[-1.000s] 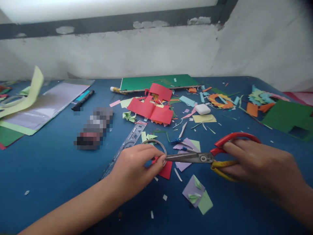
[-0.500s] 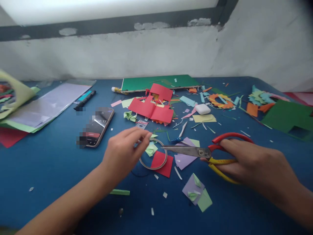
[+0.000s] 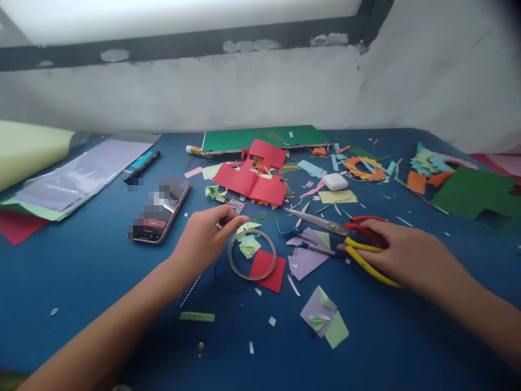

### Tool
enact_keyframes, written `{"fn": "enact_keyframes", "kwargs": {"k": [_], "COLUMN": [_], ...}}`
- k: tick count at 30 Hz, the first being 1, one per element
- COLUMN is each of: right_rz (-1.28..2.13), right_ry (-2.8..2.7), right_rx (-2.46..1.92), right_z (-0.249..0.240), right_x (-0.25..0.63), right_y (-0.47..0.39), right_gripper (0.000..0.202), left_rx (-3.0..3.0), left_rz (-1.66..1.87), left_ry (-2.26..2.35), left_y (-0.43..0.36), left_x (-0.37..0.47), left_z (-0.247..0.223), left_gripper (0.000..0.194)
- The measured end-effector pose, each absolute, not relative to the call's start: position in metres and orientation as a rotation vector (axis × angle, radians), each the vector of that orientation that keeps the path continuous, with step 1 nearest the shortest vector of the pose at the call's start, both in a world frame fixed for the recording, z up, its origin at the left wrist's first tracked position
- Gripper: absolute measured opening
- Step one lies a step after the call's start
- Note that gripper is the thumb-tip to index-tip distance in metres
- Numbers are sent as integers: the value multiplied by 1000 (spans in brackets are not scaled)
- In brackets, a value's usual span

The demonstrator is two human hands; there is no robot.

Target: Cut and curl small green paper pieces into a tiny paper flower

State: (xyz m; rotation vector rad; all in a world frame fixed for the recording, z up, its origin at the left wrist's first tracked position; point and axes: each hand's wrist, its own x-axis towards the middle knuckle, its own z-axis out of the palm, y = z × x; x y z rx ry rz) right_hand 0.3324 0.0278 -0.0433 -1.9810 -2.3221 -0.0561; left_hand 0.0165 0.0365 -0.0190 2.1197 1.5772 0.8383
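Note:
A thin pale ring [image 3: 274, 267] stands tilted at the middle of the blue table, its shadow falling to its lower left. My left hand [image 3: 209, 231] pinches at the ring's upper left edge, fingertips together. My right hand [image 3: 401, 247] grips the handles of red-and-yellow scissors [image 3: 325, 224], whose blades point left, above the ring's right side. Pale green folded paper [image 3: 249, 248] shows through the ring. A red paper square [image 3: 277, 276] lies partly behind it, and purple paper [image 3: 307, 263] lies under the scissors with a blue-and-grey tool [image 3: 319, 249].
A phone [image 3: 165, 212] and a black marker [image 3: 141, 167] lie left, beside sleeved sheets [image 3: 89, 171]. Cut red paper [image 3: 248, 179], a white case [image 3: 335, 182] and scraps spread at the back. Dark green paper [image 3: 480, 190] is at right. A wall [image 3: 183, 98] bounds the table.
The scissors have swung so the tips point more upward and away from the ring. A blue-and-grey tool beneath them is now uncovered. My left hand has shifted slightly left.

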Motion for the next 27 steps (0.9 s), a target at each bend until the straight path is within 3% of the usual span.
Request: {"fn": "enact_keyframes", "kwargs": {"k": [4, 14, 22, 27], "right_rz": [74, 192, 497, 386], "right_ry": [-2290, -2184, -2326, -2594], "right_rx": [-1948, -1662, -1213, -1089], "right_z": [-44, -36, -14, -25], "right_x": [337, 333, 270, 217], "right_y": [36, 36, 17, 17], "right_gripper": [38, 38, 15, 8], "left_rx": [2089, 2017, 1856, 1792], "left_rz": [864, 902, 917, 1002], "left_ry": [1564, 1586, 1395, 1335], "left_y": [39, 36, 38, 36], "left_x": [15, 18, 18, 20], "left_z": [-23, -22, -20, -20], "left_gripper": [13, 11, 19, 17]}}
